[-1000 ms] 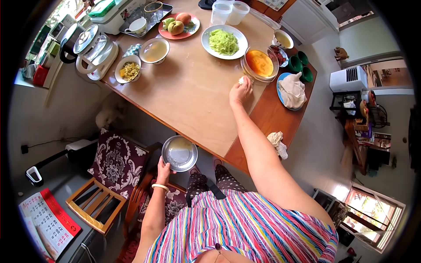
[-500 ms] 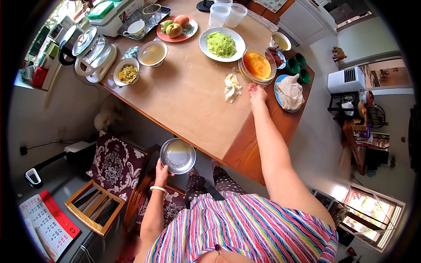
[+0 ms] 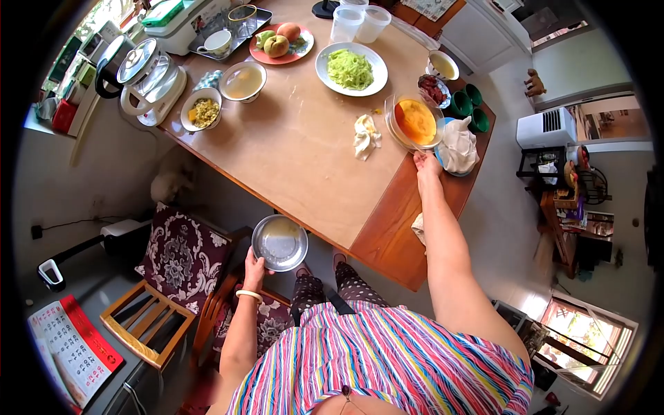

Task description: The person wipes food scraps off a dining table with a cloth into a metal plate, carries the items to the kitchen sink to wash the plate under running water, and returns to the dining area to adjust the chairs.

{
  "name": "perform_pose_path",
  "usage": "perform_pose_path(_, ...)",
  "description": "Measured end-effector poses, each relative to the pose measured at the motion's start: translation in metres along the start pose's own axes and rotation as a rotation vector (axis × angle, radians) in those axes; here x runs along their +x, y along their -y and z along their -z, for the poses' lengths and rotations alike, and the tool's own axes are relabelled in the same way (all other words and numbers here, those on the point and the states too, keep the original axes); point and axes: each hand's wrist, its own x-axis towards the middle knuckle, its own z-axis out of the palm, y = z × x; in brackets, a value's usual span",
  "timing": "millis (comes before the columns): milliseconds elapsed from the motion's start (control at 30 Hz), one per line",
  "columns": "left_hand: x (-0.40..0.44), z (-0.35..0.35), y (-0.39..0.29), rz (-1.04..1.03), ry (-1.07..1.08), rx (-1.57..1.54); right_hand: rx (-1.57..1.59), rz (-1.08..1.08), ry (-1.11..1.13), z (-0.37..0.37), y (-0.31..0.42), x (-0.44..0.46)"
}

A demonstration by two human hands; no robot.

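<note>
My left hand (image 3: 255, 268) grips the rim of a shallow round metal pan (image 3: 280, 245), held below the table's front edge, with a little pale residue inside. On the right, my right hand (image 3: 428, 163) pinches the near rim of a clear glass bowl (image 3: 394, 131) that holds orange-yellow liquid (image 3: 417, 119) like beaten egg. Close beside that bowl, a crumpled white cloth (image 3: 458, 146) lies on a blue plate, partly overlapped by the bowl. A crumpled cream-coloured piece (image 3: 366, 137) rests on the brown table covering to the bowl's left.
A plate of shredded green vegetable (image 3: 351, 70), a bowl of pale liquid (image 3: 243, 82), a bowl of yellow chopped food (image 3: 201, 113) and a fruit plate (image 3: 281, 45) stand on the table (image 3: 297, 152). Green cups (image 3: 461, 104) are at right; a patterned chair (image 3: 181, 259) is lower left.
My right hand has moved the glass bowl to the right and slightly towards me, over the edge of the blue plate. The liquid inside has shifted. My left hand and the pan barely moved.
</note>
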Motion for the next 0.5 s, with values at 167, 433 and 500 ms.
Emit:
perform_pose_path(167,0.0,0.001,0.0,-0.008,-0.014,0.001,-0.031,0.034,-0.034,0.034,0.002,0.002)
perform_pose_path(433,0.002,0.006,-0.003,-0.004,0.005,0.0,-0.343,0.505,-0.305,0.059,0.009,-0.062)
perform_pose_path(500,0.006,0.007,0.0,-0.017,-0.001,0.005,-0.473,0.948,-0.273,0.041,-0.003,-0.104)
